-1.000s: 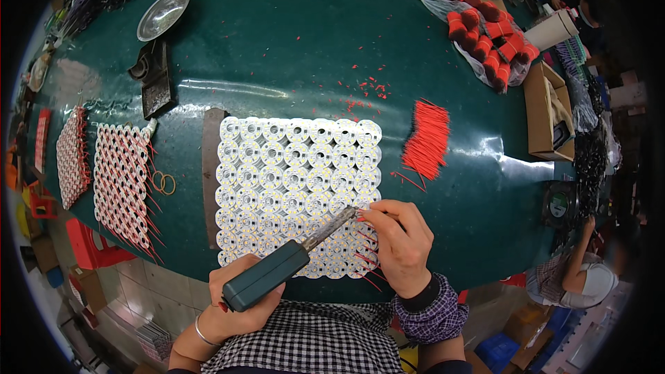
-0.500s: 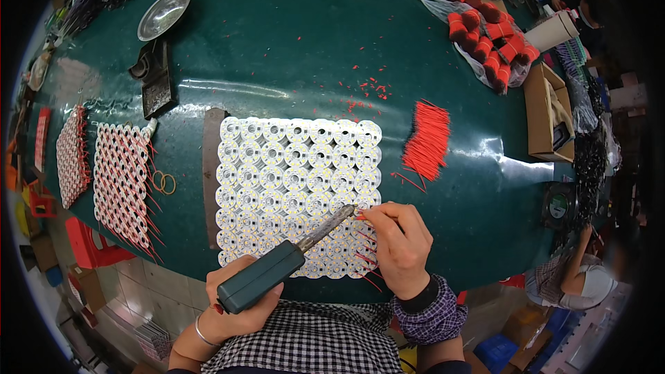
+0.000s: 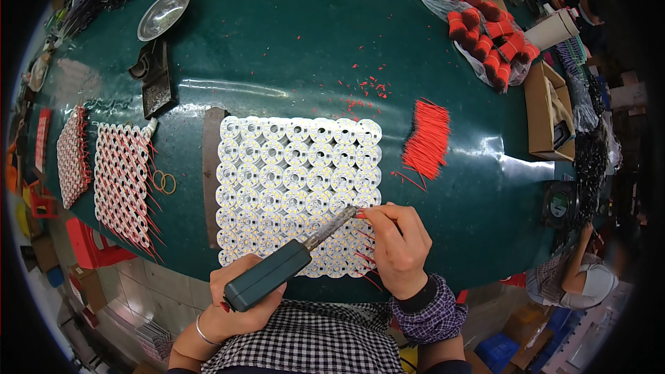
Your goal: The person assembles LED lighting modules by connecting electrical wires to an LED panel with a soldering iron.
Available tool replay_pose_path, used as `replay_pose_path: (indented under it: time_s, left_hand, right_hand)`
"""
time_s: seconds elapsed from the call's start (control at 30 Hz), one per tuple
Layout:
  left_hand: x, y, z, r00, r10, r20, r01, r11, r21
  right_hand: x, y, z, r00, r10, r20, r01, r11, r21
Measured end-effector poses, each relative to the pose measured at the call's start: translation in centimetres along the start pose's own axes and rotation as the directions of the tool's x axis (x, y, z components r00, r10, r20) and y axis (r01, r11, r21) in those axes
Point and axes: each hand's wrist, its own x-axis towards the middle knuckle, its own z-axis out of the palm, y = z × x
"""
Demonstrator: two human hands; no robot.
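A panel of round white LED boards lies on the green table in front of me. My left hand is wrapped around the dark green handle of a soldering iron. Its tip meets the panel near the right edge. Right beside that tip, my right hand pinches a short red wire between thumb and finger; most of the wire is hidden by the fingers. Several red wires stick out from the boards in the rows nearer me. To the right lies a pile of loose red wires.
At left lie a wired panel and another stack. A dark metal strip borders the panel. Farther back are a black stand, a metal bowl, bundled red wires and a cardboard box. A person sits at right.
The soldering iron and my left hand have shifted slightly to the right, with the tip still at the same board. My right hand has barely moved.
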Motion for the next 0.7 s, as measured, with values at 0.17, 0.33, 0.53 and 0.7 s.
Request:
replay_pose_path:
  time_s: [0.17, 0.33, 0.53, 0.7]
  left_hand:
    - [0.1, 0.1, -0.1, 1.000, 0.016, 0.003, -0.016, 1.000, 0.016]
    - [-0.1, -0.2, -0.1, 0.997, 0.083, -0.001, -0.082, 0.994, 0.071]
    - [-0.2, 0.0, -0.6, 0.990, 0.137, 0.020, -0.139, 0.977, 0.160]
    - [-0.3, -0.1, -0.3, 0.998, 0.062, -0.033, -0.059, 0.996, 0.070]
  right_hand:
    - [0.1, -0.3, 0.1, 0.999, 0.036, -0.025, -0.036, 0.999, -0.003]
    - [0.2, -0.4, 0.0, 1.000, 0.023, -0.020, -0.023, 1.000, -0.010]
    - [0.1, -0.2, -0.3, 0.999, 0.031, 0.032, -0.030, 0.999, -0.039]
    - [0.7, -0.4, -0.9, 1.000, -0.016, -0.011, 0.016, 0.998, -0.061]
